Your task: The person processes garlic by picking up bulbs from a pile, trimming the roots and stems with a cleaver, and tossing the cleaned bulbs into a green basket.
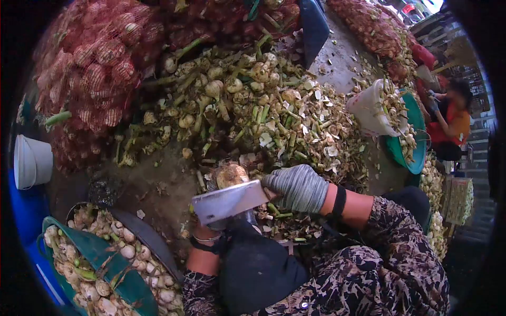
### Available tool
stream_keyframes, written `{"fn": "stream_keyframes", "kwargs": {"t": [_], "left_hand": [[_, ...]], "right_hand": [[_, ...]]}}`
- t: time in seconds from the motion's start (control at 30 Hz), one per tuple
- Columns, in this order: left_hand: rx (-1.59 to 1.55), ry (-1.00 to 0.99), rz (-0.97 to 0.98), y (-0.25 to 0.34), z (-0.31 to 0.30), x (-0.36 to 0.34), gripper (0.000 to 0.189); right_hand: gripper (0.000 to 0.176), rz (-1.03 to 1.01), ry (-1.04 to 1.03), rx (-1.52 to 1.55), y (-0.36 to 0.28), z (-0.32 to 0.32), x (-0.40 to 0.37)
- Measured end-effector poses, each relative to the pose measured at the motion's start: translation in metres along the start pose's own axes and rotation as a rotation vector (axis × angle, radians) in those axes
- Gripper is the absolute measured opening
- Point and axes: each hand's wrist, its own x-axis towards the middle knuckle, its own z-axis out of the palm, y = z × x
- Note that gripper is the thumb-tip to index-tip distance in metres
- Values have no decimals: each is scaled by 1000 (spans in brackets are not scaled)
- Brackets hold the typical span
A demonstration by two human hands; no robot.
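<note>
My right hand (299, 188), in a grey knitted glove, is closed round the handle of a cleaver (230, 201). The broad blade lies across in front of my left hand (212, 184) and hides most of it. At the blade's upper edge a garlic bulb (232, 175) shows, apparently held in my left hand; those fingers are mostly covered. Beyond both hands spreads a heap of garlic bulbs (213, 89) with cut stems and loose skins.
Red mesh sacks (97, 68) of garlic stand at the upper left, above a white bucket (34, 161). A green tub (100, 253) at the lower left holds trimmed bulbs. At the right, a white pail (371, 110) tips over a green basin (416, 155); a person (454, 118) sits beyond.
</note>
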Motion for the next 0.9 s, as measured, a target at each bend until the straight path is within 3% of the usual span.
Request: {"fn": "stream_keyframes", "kwargs": {"t": [0.03,0.07,0.13,0.23,0.37,0.47,0.57,0.67,0.77,0.83,0.9], "left_hand": [[340,65,50,2,6,-2,60],[340,64,50,2,-5,-2,60],[1057,-15,96,-1,-33,-1,55],[1307,-49,237,-6,-7,-13,51],[1143,96,290,-11,46,-12,45],[1067,200,321,-13,66,-12,40],[1451,169,300,-12,74,-14,39],[2074,93,213,-8,87,-18,39],[2281,70,154,-9,97,-14,39],[2375,-86,565,-16,97,-6,32],[2414,-92,597,-20,112,-4,32]], "right_hand": [[26,-28,-6,-19,-2,0,0],[23,-57,-13,-38,-3,-1,0],[21,-58,-12,-52,-5,-3,0],[24,-32,-68,-63,-7,-3,2],[25,30,-183,-48,-6,0,4],[25,36,-146,-46,-6,4,1],[17,52,-179,-84,0,12,4],[22,85,-168,-95,16,20,7],[33,88,-153,-98,27,24,4],[43,115,-174,-106,38,35,4],[43,86,-168,-118,45,45,2]]}}
